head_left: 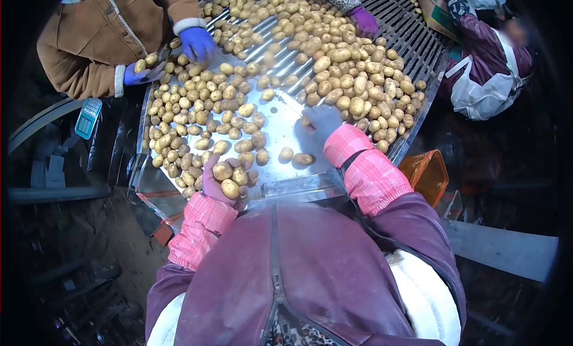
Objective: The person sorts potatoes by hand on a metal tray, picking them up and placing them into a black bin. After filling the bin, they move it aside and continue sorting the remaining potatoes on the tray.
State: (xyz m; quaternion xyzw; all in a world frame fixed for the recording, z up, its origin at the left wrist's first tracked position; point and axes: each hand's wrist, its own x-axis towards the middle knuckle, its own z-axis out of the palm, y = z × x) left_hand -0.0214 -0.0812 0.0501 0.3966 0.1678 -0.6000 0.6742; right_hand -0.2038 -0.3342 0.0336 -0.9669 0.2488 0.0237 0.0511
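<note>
Several potatoes (pixel 230 188) rest in my left hand (pixel 211 183), which wears a purple glove and curls up around them at the near left of the metal sorting table (pixel 279 116). My right hand (pixel 324 120), in a grey-blue glove, reaches over the bare metal to the edge of the large potato pile (pixel 358 83). Its fingers are blurred, and I cannot tell whether they grip a potato. Two loose potatoes (pixel 295 157) lie on the metal between my hands. More potatoes (pixel 203 95) spread across the left side of the table.
At the left, a co-worker in a brown jacket (pixel 110 35) has purple-gloved hands over the potatoes. Another person's purple glove (pixel 364 22) is at the far side by the slatted rack (pixel 412 23). A person with a white bag (pixel 486 92) is at right, beyond an orange crate (pixel 425 176).
</note>
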